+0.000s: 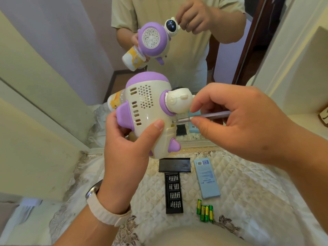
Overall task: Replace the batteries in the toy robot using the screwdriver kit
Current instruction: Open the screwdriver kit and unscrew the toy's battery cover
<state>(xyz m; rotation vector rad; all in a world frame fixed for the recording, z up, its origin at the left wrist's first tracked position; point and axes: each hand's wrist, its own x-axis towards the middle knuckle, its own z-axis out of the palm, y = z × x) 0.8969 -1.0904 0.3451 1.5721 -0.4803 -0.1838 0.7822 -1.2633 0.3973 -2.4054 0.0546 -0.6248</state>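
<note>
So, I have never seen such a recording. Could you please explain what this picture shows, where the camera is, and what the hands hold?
There is no machine here. A person works with bare hands, and the single camera sits on that person's head, looking forward and down. The left hand holds the toy robot, which shows us its back. The right hand pinches a thin screwdriver in its fingers, with the tip against the toy's body. Behind them is a mirror, so the person and the toy appear twice. On the quilted cloth lie the bit tray, its black cover, a blue leaflet and four green batteries.
</note>
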